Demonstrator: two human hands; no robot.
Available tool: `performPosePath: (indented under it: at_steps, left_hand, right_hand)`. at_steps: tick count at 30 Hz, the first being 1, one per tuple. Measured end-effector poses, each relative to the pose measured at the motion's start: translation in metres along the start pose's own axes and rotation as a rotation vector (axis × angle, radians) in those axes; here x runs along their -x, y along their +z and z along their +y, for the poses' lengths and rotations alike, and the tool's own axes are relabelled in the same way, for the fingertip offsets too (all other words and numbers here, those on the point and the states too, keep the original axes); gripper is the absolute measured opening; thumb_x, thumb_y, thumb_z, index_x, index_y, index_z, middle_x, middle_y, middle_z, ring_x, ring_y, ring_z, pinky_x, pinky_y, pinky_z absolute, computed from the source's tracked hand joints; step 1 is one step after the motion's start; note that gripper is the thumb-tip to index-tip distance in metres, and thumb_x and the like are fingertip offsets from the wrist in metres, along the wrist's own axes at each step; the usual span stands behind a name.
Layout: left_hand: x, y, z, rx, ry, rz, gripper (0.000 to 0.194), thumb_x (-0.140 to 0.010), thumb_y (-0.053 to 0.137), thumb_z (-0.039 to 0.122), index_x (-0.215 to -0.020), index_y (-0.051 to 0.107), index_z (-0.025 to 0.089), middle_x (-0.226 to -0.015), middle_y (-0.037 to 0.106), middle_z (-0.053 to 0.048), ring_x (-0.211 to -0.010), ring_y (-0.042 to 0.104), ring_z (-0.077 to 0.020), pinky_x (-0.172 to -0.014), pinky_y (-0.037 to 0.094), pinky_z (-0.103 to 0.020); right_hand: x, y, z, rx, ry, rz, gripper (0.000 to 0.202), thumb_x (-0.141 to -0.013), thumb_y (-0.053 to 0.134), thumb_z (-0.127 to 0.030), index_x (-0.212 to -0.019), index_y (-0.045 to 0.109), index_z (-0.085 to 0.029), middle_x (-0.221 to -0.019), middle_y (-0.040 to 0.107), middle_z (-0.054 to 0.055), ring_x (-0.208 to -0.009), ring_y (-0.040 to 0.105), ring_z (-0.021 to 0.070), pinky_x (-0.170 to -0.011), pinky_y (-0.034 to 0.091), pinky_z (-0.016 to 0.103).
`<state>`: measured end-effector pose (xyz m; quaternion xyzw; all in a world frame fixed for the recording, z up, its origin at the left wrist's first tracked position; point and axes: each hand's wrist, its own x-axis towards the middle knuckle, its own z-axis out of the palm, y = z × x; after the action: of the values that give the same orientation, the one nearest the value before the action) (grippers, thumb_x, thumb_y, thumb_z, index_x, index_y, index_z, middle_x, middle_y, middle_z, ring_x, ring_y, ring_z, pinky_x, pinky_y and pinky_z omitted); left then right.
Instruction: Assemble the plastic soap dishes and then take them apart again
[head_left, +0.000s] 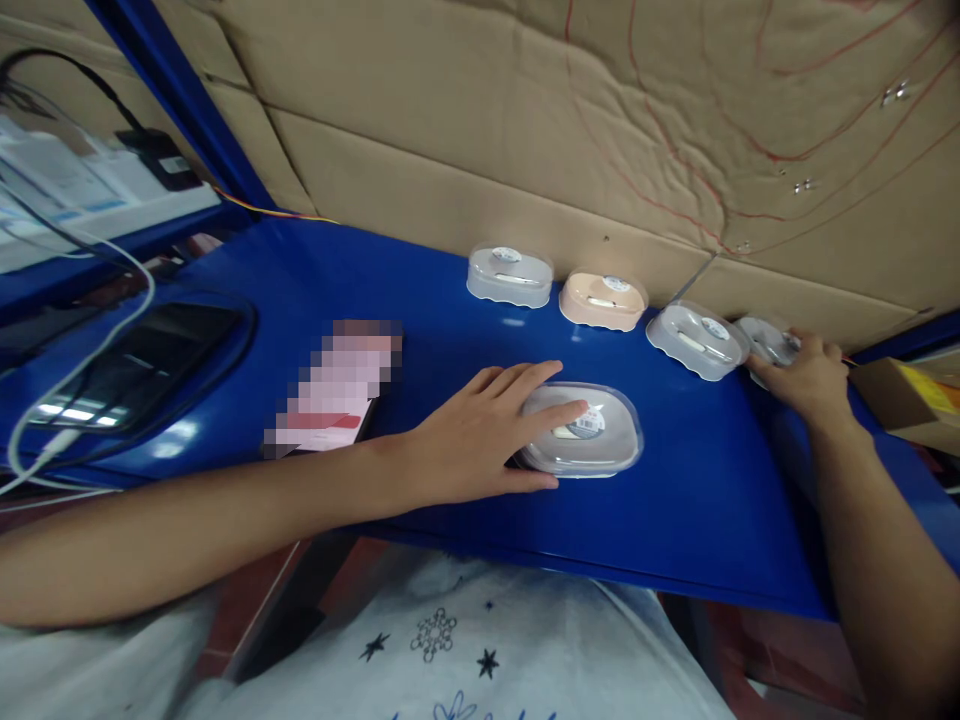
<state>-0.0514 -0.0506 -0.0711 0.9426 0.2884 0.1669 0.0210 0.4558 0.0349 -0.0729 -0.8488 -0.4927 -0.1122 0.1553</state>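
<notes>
Spreading its fingers wide, the left hand (pixel 480 430) rests over the near case (pixel 619 435) on the tabletop (pixel 675 500); at two o'clock from it, the right hand (pixel 816 378) curls its fingers around the rightmost case (pixel 766 340).

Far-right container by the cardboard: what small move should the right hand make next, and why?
Probably loosen the right hand: the far-right container it straddles appears seated beside the neighbouring container along the cardboard, while the left hand touches the nearer container.
</notes>
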Motion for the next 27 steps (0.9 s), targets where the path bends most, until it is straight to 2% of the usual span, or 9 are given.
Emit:
performPosePath:
  at_steps: [5,10,12,15,18,20,23,27]
  left_hand:
    - [-0.003,-0.007,-0.007,-0.113,-0.084,0.041,0.064,-0.096,0.071,0.040,-0.155,0.053,0.020,-0.163,0.043,-0.022,-0.144,0.051,-0.0412,-0.116,0.044,-0.055]
    - [-0.006,-0.019,-0.014,-0.256,-0.224,0.018,0.063,-0.097,0.064,0.031,-0.155,0.052,0.012,-0.160,0.048,-0.025,-0.141,0.052,-0.0437,-0.114,0.044,-0.058]
    - [-0.007,-0.023,-0.019,-0.300,-0.267,0.000,0.062,-0.098,0.061,0.031,-0.156,0.051,0.011,-0.158,0.050,-0.024,-0.138,0.054,-0.0437,-0.112,0.045,-0.059]
    - [-0.008,-0.030,-0.029,-0.354,-0.335,-0.034,0.062,-0.100,0.058,0.030,-0.158,0.048,0.012,-0.158,0.052,-0.022,-0.138,0.055,-0.0433,-0.110,0.044,-0.059]
    - [-0.008,-0.039,-0.042,-0.392,-0.424,-0.102,0.063,-0.100,0.060,0.030,-0.159,0.046,0.012,-0.159,0.052,-0.020,-0.138,0.056,-0.0434,-0.108,0.045,-0.059]
    - [-0.006,-0.046,-0.050,-0.410,-0.482,-0.132,0.064,-0.100,0.062,0.030,-0.160,0.046,0.014,-0.158,0.054,-0.019,-0.136,0.057,-0.0429,-0.107,0.046,-0.057]
    - [-0.002,-0.053,-0.062,-0.425,-0.540,-0.127,0.065,-0.099,0.065,0.030,-0.160,0.045,0.018,-0.156,0.057,-0.017,-0.134,0.059,-0.0413,-0.108,0.046,-0.055]
    - [0.001,-0.060,-0.086,-0.392,-0.566,-0.159,0.060,-0.097,0.064,0.028,-0.154,0.049,0.018,-0.159,0.055,-0.015,-0.138,0.057,-0.0409,-0.111,0.044,-0.055]
  right_hand:
    - [0.000,-0.010,-0.003,-0.052,0.017,0.060,0.083,-0.085,0.078,-0.055,-0.150,0.058,-0.008,-0.140,0.062,0.032,-0.132,0.056,0.0376,-0.106,0.044,0.048]
    - [0.008,-0.034,-0.022,-0.113,-0.072,0.214,0.089,-0.082,0.083,-0.049,-0.155,0.051,-0.009,-0.145,0.061,0.027,-0.137,0.055,0.0344,-0.113,0.041,0.044]
    - [0.021,-0.044,-0.039,-0.197,-0.257,0.299,0.091,-0.081,0.083,-0.054,-0.155,0.052,-0.009,-0.146,0.062,0.025,-0.138,0.056,0.0348,-0.116,0.042,0.044]
    - [0.058,-0.056,-0.072,-0.356,-0.709,0.339,0.093,-0.084,0.078,-0.067,-0.155,0.052,-0.013,-0.149,0.061,0.023,-0.141,0.056,0.0370,-0.121,0.042,0.049]
    - [0.105,-0.062,-0.104,-0.399,-1.062,0.128,0.093,-0.086,0.079,-0.067,-0.162,0.045,-0.025,-0.158,0.054,0.019,-0.146,0.053,0.0390,-0.121,0.044,0.058]
    - [0.134,-0.062,-0.120,-0.393,-1.200,-0.038,0.092,-0.090,0.078,-0.063,-0.167,0.037,-0.034,-0.165,0.048,0.015,-0.148,0.051,0.0405,-0.120,0.045,0.062]
    - [0.162,-0.059,-0.132,-0.391,-1.295,-0.222,0.093,-0.092,0.076,-0.060,-0.170,0.029,-0.039,-0.171,0.040,0.012,-0.152,0.046,0.0415,-0.118,0.049,0.065]
    - [0.174,-0.048,-0.144,-0.450,-1.321,-0.313,0.096,-0.093,0.076,-0.059,-0.171,0.024,-0.039,-0.171,0.039,0.013,-0.153,0.045,0.0410,-0.117,0.051,0.066]
